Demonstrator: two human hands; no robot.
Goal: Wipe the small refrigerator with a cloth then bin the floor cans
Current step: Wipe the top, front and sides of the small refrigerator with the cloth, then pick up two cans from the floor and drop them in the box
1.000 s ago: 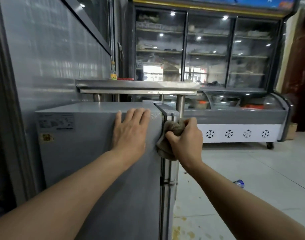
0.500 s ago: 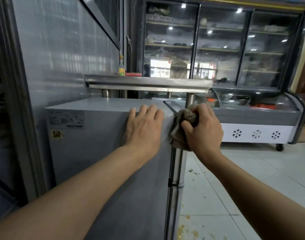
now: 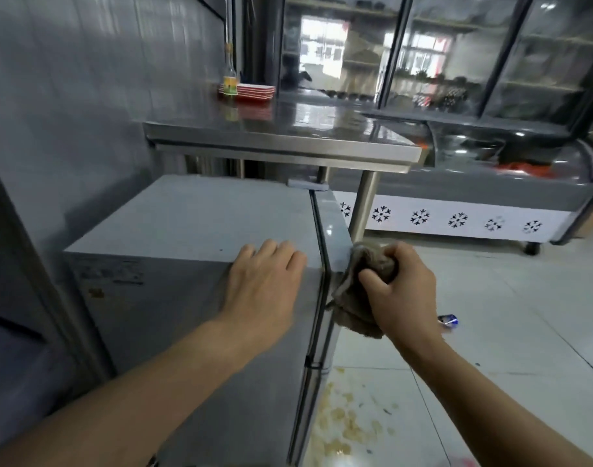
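**Cloth held at the top front corner of the small refrigerator**

A boxy grey small refrigerator (image 3: 187, 227) with a flat, matte top is seen beneath the near edge of a polished stainless-steel table (image 3: 288, 136). The left hand (image 3: 264, 284) is laid flat, fingers straight, over the near top edge of the cabinet, close to the door seam. A crumpled, coarse brownish cloth (image 3: 359, 298) is gripped in the curled fingers of the right hand (image 3: 402, 294) and is pressed against the near top corner of the glossy door. A crushed blue can (image 3: 448, 321) is seen lying on the pale tiled floor (image 3: 524, 332), well apart from the refrigerator. Yellowish scraps are scattered on the tiles beside the refrigerator's base. At the table's far-left corner, a slim glass bottle (image 3: 230, 75) is stood beside stacked red trays (image 3: 256, 91).
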